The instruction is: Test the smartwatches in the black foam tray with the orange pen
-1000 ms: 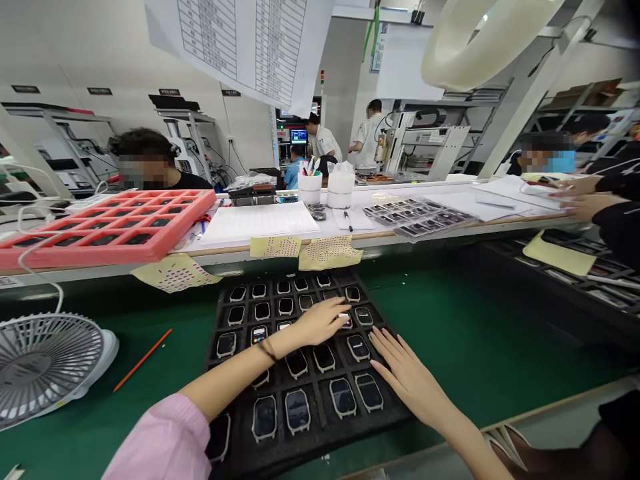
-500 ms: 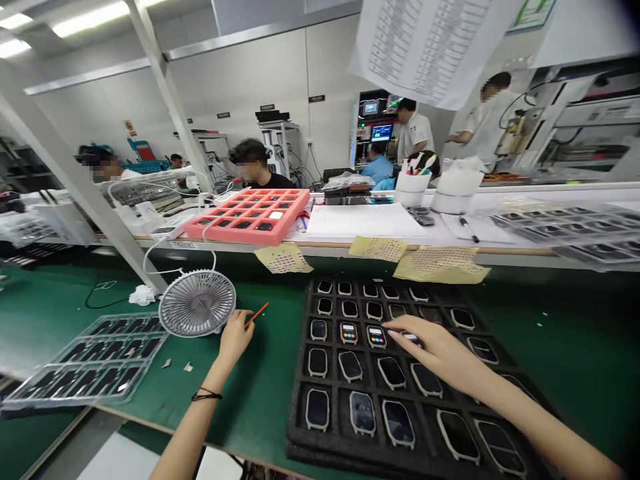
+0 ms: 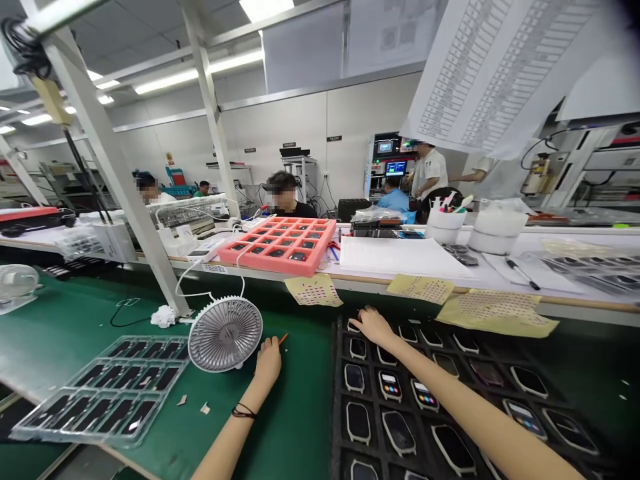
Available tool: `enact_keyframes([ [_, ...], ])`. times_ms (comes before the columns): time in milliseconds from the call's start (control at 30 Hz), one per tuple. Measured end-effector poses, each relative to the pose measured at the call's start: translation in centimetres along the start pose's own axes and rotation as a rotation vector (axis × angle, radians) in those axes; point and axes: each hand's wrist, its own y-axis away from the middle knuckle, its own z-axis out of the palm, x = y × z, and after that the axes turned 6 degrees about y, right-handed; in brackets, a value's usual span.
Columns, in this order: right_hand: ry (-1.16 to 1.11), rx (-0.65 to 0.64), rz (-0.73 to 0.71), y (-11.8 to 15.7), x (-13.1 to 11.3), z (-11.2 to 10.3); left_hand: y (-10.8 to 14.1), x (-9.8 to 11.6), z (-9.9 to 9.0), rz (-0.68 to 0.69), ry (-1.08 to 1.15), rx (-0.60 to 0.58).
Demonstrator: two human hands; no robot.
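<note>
My left hand [image 3: 269, 360] is closed on a thin orange stick [image 3: 283, 339], whose tip points up and right. It is just right of a grey round desk fan [image 3: 226, 333]. A black foam tray [image 3: 338, 413] holds rows of smartwatches, each in its own pocket. My right hand [image 3: 374, 327] reaches across to the tray's back left corner, fingers apart, at a smartwatch [image 3: 353, 326] that they partly cover. Whether they press on it I cannot tell. Two watches nearer me, a lit smartwatch [image 3: 389, 385] and another lit smartwatch [image 3: 425, 395], show coloured icons. My right forearm hides part of the tray.
A clear plastic tray [image 3: 105, 387] of dark parts lies on the left of the green bench [image 3: 295, 427], with small white scraps [image 3: 205, 408] nearby. On the shelf above stand a pink foam tray [image 3: 280, 243] and a white tub of pens [image 3: 444, 223]. Several people work behind.
My right hand has moved from the middle of the watch tray to its back left corner. The left hand still holds the orange stick beside the fan. The camera view has shifted.
</note>
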Motion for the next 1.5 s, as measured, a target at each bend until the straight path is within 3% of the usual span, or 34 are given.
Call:
enact_keyframes([
  [167,-0.253,0.008,0.029,-1.1,1.1,1.3,1.4,0.2,-1.3,0.079,0.234,-0.043],
  [300,-0.542,0.037,0.091,-0.8,1.1,1.4,4.3,2.4,-2.8,0.152,0.448,-0.095],
  [400,-0.786,0.041,0.171,0.4,-0.5,1.5,6.4,5.1,-3.7,0.148,0.790,-0.204],
  [500,-1.029,-0.071,0.234,2.5,-3.4,1.6,7.5,7.9,-4.3,0.054,1.210,-0.393],
  [567,-1.162,-0.161,0.267,3.9,-5.5,1.3,7.7,9.3,-4.6,0.013,1.316,-0.454],
  [767,-1.388,-0.317,0.327,5.7,-9.0,-0.1,7.8,11.0,-5.3,-0.004,1.373,-0.435],
  [1033,-1.445,-0.344,0.331,6.0,-9.3,-0.3,8.3,11.1,-5.4,0.012,1.401,-0.396],
  [1267,-1.404,-0.324,0.305,6.2,-9.6,-0.9,7.9,10.4,-5.8,0.088,1.275,-0.366],
  [1500,-1.513,-0.484,0.360,6.3,-10.3,-0.6,8.2,10.8,-5.8,0.057,1.395,-0.369],
])
